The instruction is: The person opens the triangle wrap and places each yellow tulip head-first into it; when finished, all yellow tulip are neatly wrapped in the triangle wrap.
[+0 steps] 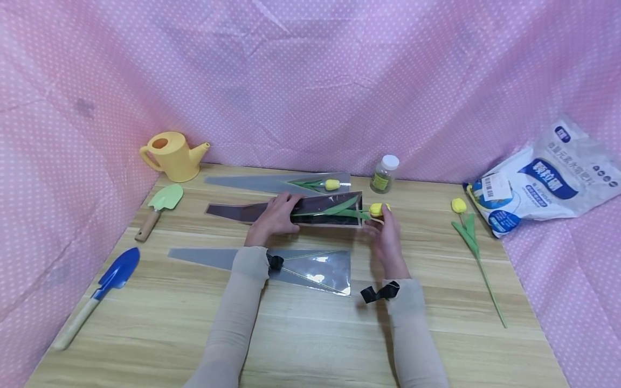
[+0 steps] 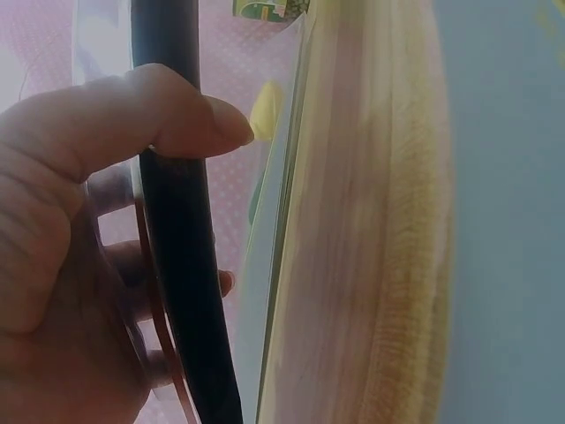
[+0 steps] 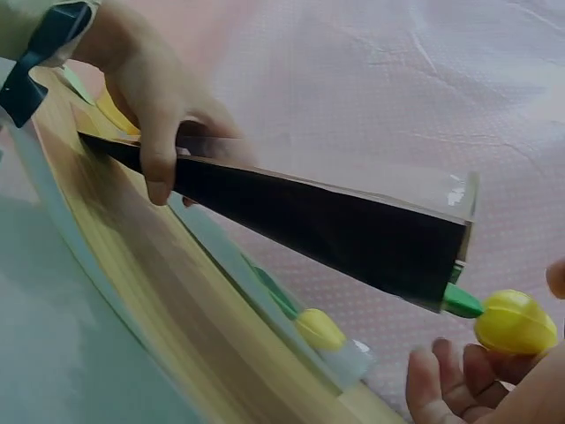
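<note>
My left hand (image 1: 275,216) grips a long tapered flower sleeve (image 1: 233,212), dark on one face and clear on the other, raised off the table. In the left wrist view, the thumb lies across the sleeve's dark edge (image 2: 181,230) with fingers behind it. A yellow artificial tulip (image 3: 515,322) lies partly inside; its green leaves (image 1: 342,207) show through the clear face and its head sticks out of the wide right end. At that end my right hand (image 1: 388,237) holds the tulip by its head, fingers under the bloom in the right wrist view.
Behind lies a sleeve with another tulip (image 1: 332,185); in front, a clear sleeve (image 1: 315,269). A tulip (image 1: 469,237) and fertilizer bag (image 1: 548,178) are right, a jar (image 1: 382,175) at the back. Left are a watering can (image 1: 179,159), green trowel (image 1: 166,198) and blue trowel (image 1: 118,269).
</note>
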Demonstrator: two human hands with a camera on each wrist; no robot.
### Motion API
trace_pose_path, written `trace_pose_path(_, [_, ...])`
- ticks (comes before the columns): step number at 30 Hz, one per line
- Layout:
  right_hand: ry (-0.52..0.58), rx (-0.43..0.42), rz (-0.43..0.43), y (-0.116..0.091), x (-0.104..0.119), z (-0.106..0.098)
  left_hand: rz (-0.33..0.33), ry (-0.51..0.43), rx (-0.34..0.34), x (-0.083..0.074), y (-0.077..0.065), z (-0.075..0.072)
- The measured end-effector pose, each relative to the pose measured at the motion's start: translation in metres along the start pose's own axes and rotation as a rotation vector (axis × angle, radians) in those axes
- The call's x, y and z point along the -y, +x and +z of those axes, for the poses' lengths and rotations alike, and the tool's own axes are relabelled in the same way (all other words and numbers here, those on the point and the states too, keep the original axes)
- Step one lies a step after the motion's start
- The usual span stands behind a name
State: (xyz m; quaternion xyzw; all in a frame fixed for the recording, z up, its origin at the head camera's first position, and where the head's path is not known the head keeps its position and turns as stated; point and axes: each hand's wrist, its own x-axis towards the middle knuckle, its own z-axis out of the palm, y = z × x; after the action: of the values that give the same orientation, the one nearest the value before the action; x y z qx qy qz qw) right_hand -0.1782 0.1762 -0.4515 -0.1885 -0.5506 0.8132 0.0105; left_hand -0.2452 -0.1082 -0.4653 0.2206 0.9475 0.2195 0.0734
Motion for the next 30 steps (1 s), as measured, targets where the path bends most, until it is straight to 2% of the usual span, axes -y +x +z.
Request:
trace_pose_path(15, [-0.176, -0.051, -0.141, -0.0011, 0.0038, 0.0015, 0.009, 0.031, -0.004, -0.0028, -0.0004, 0.0003])
trace_pose_path(25, [-0.287, -0.05, -0.12, 0.0018, -0.0029, 0.0036, 0.006, 0.024, -0.019, -0.0022, 0.0016, 0.0014])
trace_pose_path(30, [-0.29, -0.042, -0.114, 0.0018, -0.0047, 0.005, 0.009, 0.013, -0.031, -0.003, 0.0008, 0.0011])
